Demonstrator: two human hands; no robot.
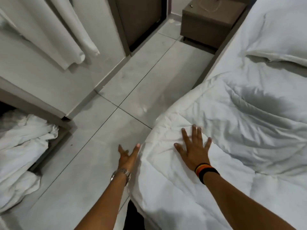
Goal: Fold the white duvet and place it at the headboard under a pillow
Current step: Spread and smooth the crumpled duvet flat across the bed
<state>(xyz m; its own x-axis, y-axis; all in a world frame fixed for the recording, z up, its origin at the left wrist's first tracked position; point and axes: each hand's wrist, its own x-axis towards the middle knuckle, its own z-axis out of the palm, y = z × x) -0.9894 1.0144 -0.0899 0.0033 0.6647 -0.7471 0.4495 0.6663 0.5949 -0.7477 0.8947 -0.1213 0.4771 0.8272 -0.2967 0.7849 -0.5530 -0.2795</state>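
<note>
The white duvet [232, 130] lies crumpled across the bed on the right, its edge bulging over the bed's left side. My right hand [193, 148] rests flat on top of the duvet near that edge, fingers spread, a striped band on the wrist. Beside the duvet's hanging edge my left hand [128, 156] is held edge-on with straight fingers, a metal watch on the wrist; it touches the side of the duvet or is very close to it. A white pillow [279, 30] lies at the far right, toward the head of the bed.
Grey tiled floor [116, 113] fills the aisle left of the bed. A brown nightstand [207, 20] stands at the far end. White curtains [54, 30] hang at upper left. Another heap of white bedding [21, 150] sits at the left edge on a second bed.
</note>
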